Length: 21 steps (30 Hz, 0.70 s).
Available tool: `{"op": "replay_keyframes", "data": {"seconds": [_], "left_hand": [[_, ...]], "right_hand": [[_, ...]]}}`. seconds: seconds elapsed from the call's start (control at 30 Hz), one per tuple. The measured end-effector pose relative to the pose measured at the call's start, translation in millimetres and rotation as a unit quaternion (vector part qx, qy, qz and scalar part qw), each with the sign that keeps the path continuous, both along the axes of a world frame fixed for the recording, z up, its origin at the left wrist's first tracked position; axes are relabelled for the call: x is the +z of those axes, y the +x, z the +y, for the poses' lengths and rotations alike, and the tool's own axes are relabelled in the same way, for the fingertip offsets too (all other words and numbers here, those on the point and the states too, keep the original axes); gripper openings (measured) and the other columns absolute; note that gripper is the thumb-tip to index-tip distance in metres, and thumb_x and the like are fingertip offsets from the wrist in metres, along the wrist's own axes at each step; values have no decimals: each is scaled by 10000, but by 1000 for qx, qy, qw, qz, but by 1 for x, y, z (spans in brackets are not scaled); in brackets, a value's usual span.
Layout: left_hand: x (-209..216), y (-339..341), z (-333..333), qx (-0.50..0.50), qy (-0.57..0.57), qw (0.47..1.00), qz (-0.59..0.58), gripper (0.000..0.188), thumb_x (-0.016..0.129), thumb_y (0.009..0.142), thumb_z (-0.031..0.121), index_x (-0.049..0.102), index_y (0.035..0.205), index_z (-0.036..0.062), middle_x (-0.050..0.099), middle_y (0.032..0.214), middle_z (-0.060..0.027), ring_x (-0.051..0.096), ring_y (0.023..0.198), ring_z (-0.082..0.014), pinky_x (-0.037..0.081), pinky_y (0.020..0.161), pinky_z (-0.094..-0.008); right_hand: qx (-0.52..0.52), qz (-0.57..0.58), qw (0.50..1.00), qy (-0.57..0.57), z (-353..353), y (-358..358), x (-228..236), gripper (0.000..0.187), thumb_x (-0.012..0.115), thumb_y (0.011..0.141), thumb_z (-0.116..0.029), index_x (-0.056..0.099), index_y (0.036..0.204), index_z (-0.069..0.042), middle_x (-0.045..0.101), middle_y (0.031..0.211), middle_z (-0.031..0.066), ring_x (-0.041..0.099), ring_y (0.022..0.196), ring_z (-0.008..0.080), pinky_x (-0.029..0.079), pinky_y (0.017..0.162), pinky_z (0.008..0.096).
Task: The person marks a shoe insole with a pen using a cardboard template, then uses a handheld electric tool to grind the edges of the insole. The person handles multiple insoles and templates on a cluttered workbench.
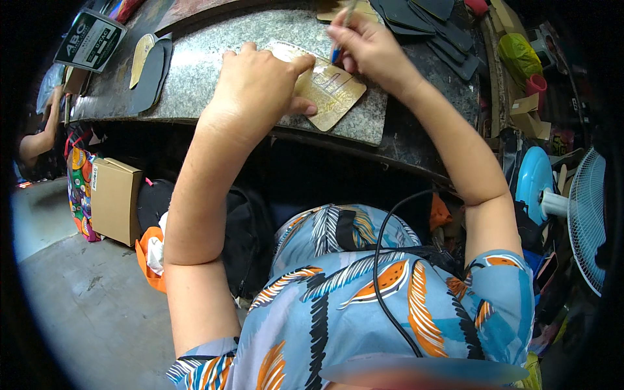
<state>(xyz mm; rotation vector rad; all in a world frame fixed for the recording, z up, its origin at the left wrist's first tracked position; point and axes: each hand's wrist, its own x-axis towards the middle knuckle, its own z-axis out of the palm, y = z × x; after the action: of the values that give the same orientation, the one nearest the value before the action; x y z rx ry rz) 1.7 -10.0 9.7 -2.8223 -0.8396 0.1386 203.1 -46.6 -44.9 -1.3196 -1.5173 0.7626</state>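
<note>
My left hand (257, 81) lies with fingers spread on a gold-tan, sole-shaped piece (338, 97) marked with dark lines, its thumb and index finger resting on the surface. In my right hand (370, 49) is a slim pen (336, 53) with a blue lower end, pinched between thumb and fingers just above the piece's upper right edge. Whether its tip touches the piece I cannot tell. Under both hands is a speckled grey stone slab (208, 78). Part of the piece is hidden behind my left hand.
Black sole-shaped pieces (154, 75) and a tan one (141, 60) lie at the slab's left. More black pieces (448, 32) are heaped at the far right. A green tin (90, 40) stands far left, a blue fan (539, 185) at right, and a cardboard box (116, 201) on the floor.
</note>
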Motion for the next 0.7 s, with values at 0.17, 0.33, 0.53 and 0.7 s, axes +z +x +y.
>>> {"op": "replay_keyframes", "data": {"seconds": [0.17,0.33,0.53,0.7], "left_hand": [[-2,1,-2,8,16,1000,8,661,666,791,576,519,1367,286,688,885,-158,648,934,-355,513,816,-436],[-1,0,0,-2,1,1000,-2,654,674,792,562,524,1358,270,693,875,-168,652,924,-368,514,814,-439],[-2,0,1,-3,-9,1000,-4,643,685,786,550,535,1344,266,692,834,-167,658,889,-370,518,803,-439],[-5,-1,0,-7,9,1000,-10,654,686,786,551,529,1354,268,689,833,-163,656,894,-369,520,799,-437]], "right_hand": [[65,-300,919,250,-1,-1,0,152,589,1001,-229,603,1000,-78,565,728,-39,551,605,43,476,540,218],[-21,94,995,-23,0,1,-3,133,569,1013,-252,595,1033,-123,574,754,-38,516,597,13,412,511,164],[19,56,998,-24,2,3,-4,190,609,980,-283,599,978,-94,551,676,20,552,585,126,463,551,276],[28,-112,983,140,2,3,-7,161,594,992,-272,594,985,-111,549,713,-8,532,549,65,454,518,221]]}}
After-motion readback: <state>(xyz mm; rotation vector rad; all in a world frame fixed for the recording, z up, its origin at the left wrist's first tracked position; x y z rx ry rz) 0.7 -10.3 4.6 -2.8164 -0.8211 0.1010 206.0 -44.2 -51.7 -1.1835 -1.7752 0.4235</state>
